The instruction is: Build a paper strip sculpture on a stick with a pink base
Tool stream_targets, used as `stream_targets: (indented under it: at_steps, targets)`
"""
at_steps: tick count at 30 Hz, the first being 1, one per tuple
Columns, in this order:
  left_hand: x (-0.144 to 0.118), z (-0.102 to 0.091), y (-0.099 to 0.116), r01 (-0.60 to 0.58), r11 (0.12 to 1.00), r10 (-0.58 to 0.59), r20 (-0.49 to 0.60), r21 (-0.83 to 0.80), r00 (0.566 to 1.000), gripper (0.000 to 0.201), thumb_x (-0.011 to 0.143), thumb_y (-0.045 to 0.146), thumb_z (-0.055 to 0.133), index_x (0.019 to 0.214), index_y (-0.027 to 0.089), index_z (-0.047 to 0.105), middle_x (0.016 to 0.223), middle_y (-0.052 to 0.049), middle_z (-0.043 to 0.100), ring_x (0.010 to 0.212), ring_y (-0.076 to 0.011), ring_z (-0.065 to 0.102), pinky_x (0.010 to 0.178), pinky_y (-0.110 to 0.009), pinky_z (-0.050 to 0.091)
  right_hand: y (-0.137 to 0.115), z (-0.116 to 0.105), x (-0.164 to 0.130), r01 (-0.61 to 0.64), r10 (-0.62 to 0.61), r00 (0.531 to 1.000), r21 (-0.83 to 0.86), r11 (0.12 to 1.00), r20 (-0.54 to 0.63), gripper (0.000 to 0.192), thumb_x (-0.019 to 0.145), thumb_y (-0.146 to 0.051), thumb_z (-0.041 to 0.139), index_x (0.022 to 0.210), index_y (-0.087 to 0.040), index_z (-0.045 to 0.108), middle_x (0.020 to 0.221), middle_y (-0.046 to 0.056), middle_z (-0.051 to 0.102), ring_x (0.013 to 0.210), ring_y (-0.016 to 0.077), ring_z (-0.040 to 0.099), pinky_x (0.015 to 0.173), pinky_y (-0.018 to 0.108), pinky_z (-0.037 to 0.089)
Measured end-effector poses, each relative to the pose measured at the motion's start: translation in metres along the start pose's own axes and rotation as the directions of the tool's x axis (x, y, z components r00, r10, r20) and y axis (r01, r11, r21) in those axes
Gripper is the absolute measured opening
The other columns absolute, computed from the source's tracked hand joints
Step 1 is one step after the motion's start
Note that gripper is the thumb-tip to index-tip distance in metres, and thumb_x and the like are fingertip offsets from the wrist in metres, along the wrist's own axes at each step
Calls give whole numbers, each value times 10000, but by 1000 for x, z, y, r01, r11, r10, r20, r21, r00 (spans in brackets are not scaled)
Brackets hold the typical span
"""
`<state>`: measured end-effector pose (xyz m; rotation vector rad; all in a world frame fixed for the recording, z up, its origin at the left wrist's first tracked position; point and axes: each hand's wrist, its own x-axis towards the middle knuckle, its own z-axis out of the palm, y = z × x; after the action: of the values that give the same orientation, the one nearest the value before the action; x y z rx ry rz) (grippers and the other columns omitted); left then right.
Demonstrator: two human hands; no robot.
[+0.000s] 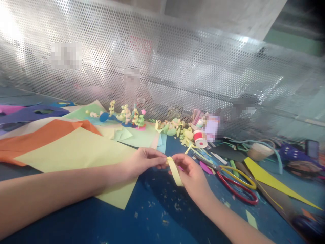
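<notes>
A narrow pale yellow paper strip [175, 173] is between my two hands above the blue table. Its upper end is pinched in the fingertips of my left hand [144, 161], and the rest curls down in a loop. My right hand [192, 173] is closed on the strip from the other side, its fingertips close to the left ones. Part of the strip is hidden behind the fingers. Under my left forearm lies a large pale yellow paper sheet [83, 149]. To the right of my right hand rest scissors [237, 184] with one red and one yellow handle.
Several small paper figures [134, 117] stand at the back. Beside them are pale paper cutouts [172, 127] and a red-labelled spool [200, 138]. Orange sheets [50, 134] lie left, a yellow paper piece [276, 183] right. A perforated metal screen [177, 78] rises behind.
</notes>
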<state>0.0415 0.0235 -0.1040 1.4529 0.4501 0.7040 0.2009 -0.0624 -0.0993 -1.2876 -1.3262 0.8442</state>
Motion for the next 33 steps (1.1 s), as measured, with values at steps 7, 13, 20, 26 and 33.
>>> stream_targets:
  at_steps: [7,13,20,26,33]
  targets:
    - [4,-3,-7,15,1000,-15,-64,-1,998,195,735,320,688,826,151,723,701,-28,666,650,-111,563,674,-238,435,2,-1,0,164,-163,986,-89,982,22,198,804,-297,598,979,-234,530,834,12,596,741,149,591,611,251,492]
    - [3,-3,-7,31,999,-28,-85,38,996,226,725,356,686,811,150,716,726,-38,673,666,-129,578,675,-251,438,2,0,-3,219,-215,976,-225,949,41,73,822,-288,575,856,-225,589,931,32,595,735,148,584,620,271,513]
    - [4,-3,-9,21,998,-15,-88,64,996,238,724,372,684,804,151,716,701,-32,662,648,-121,560,659,-243,431,3,-1,-1,214,-210,977,-203,956,39,67,819,-277,572,830,-213,589,923,32,577,695,137,581,600,262,523]
    - [3,-3,-9,31,998,-28,-65,52,998,236,718,361,695,831,156,724,727,-38,684,661,-126,576,677,-249,440,-1,-1,-4,131,-132,991,-152,980,5,108,811,-326,585,832,-219,583,834,4,582,613,122,585,585,260,520]
    - [0,0,-1,44,999,-43,-10,27,999,189,724,317,695,837,169,727,753,-30,702,684,-125,601,715,-252,460,0,0,-2,106,-106,994,-75,992,6,166,781,-353,619,827,-221,528,787,-3,569,673,142,592,568,240,509]
